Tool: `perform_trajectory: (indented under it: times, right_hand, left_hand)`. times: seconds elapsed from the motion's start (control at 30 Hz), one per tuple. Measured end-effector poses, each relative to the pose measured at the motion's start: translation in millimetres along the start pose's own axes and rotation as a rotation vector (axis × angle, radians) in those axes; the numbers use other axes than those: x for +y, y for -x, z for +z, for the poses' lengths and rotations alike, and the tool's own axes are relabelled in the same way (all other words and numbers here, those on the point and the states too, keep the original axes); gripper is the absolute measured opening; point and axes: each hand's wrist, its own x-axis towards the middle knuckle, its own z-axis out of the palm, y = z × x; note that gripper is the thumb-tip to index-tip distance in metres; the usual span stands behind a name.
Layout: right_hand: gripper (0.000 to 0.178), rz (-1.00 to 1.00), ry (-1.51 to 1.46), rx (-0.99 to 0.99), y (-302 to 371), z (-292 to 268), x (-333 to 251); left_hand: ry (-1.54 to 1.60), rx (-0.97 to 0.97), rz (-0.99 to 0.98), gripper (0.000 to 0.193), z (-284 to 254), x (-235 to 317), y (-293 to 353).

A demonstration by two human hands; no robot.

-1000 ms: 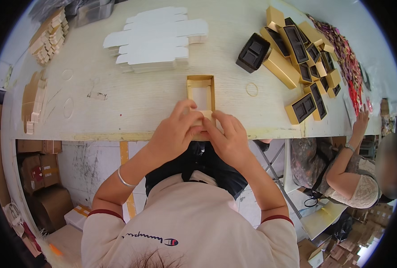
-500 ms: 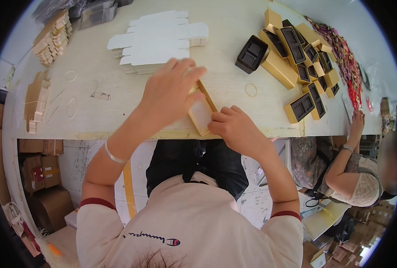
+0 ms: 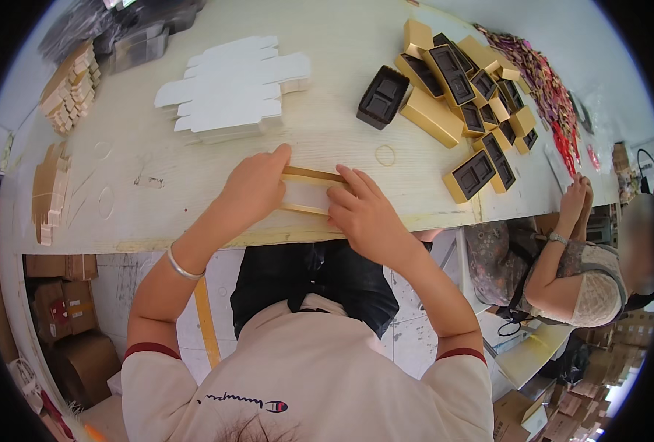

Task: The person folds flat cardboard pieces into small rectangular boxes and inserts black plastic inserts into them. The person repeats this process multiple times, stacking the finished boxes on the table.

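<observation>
A small open carton [image 3: 311,175] with gold walls and a white inside lies crosswise near the table's front edge. My left hand [image 3: 255,186] is closed round its left end, and the fingers of my right hand [image 3: 364,208] grip the right end. Both ends are partly hidden by my fingers. Beyond my left hand lies a stack of flat white carton blanks [image 3: 227,85]. A black plastic tray [image 3: 382,97] with moulded compartments rests farther off, past my right hand.
Several gold boxes with black trays [image 3: 474,177] are heaped at the right. Folded gold blanks [image 3: 47,191] stand at the left. A rubber band [image 3: 384,155] lies near my right hand. Red ribbons [image 3: 563,147] sit at the far right, where another person's hands [image 3: 576,199] rest.
The carton has turned from lengthwise to crosswise. My left hand has come down from above it and closed on its left end; my right hand keeps hold of the other end.
</observation>
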Motion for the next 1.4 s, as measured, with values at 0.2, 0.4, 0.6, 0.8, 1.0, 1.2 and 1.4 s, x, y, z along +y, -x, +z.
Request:
perform_trajectory:
  times: [0.2, 0.4, 0.6, 0.8, 1.0, 1.2, 1.4]
  right_hand:
    - [0.024, -0.026, -0.144, -0.112, -1.9, -23.2, 31.7]
    - [0.023, 0.250, 0.116, 0.333, -32.5, -30.0, 95.6]
    - [0.024, 0.451, 0.152, 0.208, -42.5, -25.1, 122.0]
    - [0.027, 0.422, 0.086, 0.458, -41.3, -53.0, 113.6]
    - [0.029, 0.623, -1.400, 0.246, 16.7, -93.1, 35.4]
    - [0.025, 0.944, -1.727, 0.041, 45.7, -59.7, 32.5]
    - [0.034, 1.066, -1.522, 0.005, 28.8, -39.3, 18.3]
  left_hand:
    - [-0.095, 0.178, 0.406, 0.036, -20.3, 3.1, 37.5]
    - [0.111, 0.063, 0.418, 0.019, 10.8, -15.0, 50.3]
    - [-0.061, 0.181, 0.425, 0.033, 18.3, -1.4, 49.9]
    - [-0.056, 0.278, 0.360, 0.041, 24.9, 4.4, 50.8]
    - [-0.036, 0.256, 0.446, 0.073, 11.5, -5.9, 42.7]
    - [0.180, -0.045, 0.366, 0.080, -0.2, -5.5, 37.2]
    - [0.222, -0.183, 0.391, 0.075, 0.8, -11.1, 18.9]
